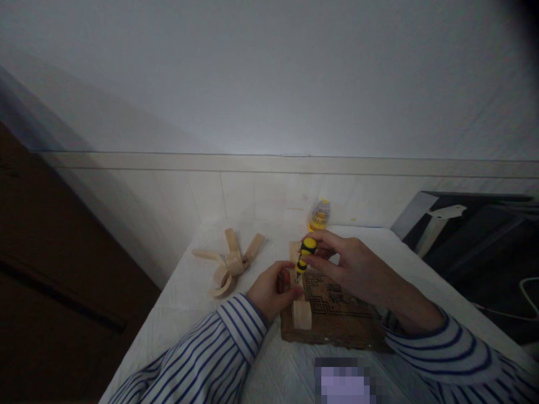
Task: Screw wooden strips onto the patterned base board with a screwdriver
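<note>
My right hand (343, 255) is closed around a yellow and black screwdriver (309, 246), its shaft angled down toward a pale wooden strip (295, 248). Gripping that strip from the left side is my left hand (272, 286), its thumb and fingers pressed on the wood near the screwdriver tip. A small pale wooden block (302, 315) sits at the strip's near end. Under these lies a dark brown carved board (337, 331) with line patterns and characters. Whether the tip sits in a screw is too small to tell.
Left of my hands, a wooden piece with several flat arms and a ring (233, 262) lies on the white-covered table (177, 314). A clear and yellow container (320, 214) stands near the wall. Dark panels (475, 252) lean at the right; a brown wooden surface (50, 269) is at the left.
</note>
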`<action>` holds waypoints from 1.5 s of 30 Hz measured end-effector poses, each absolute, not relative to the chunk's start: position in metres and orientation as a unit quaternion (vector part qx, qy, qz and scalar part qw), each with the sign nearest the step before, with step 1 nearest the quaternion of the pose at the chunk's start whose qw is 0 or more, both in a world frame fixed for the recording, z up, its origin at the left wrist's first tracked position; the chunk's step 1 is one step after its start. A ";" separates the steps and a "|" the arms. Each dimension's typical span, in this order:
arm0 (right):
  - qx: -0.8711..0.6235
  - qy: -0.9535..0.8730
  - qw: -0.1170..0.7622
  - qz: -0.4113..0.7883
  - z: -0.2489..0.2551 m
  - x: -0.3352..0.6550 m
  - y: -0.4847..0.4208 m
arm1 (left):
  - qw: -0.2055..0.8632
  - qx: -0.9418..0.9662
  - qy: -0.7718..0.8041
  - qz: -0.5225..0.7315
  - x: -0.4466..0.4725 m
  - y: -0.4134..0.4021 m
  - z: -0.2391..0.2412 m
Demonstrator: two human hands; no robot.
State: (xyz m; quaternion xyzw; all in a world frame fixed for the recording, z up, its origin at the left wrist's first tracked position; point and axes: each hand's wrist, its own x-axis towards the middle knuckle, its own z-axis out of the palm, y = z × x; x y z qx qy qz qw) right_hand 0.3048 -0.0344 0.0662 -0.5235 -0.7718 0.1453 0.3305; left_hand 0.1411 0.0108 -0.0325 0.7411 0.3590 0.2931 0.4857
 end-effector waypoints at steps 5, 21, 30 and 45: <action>-0.534 -0.768 0.333 0.116 0.064 0.304 -0.033 | 0.502 0.733 0.353 0.293 0.141 0.011 -0.031; -0.534 -0.777 0.325 0.076 0.068 0.300 -0.036 | 0.499 0.736 0.349 0.295 0.141 0.012 -0.033; -0.515 -0.766 0.361 0.134 0.067 0.305 -0.035 | 0.474 0.754 0.343 0.299 0.140 0.014 -0.039; -0.532 -0.745 0.393 0.093 0.062 0.299 -0.033 | 0.478 0.754 0.335 0.302 0.140 0.015 -0.044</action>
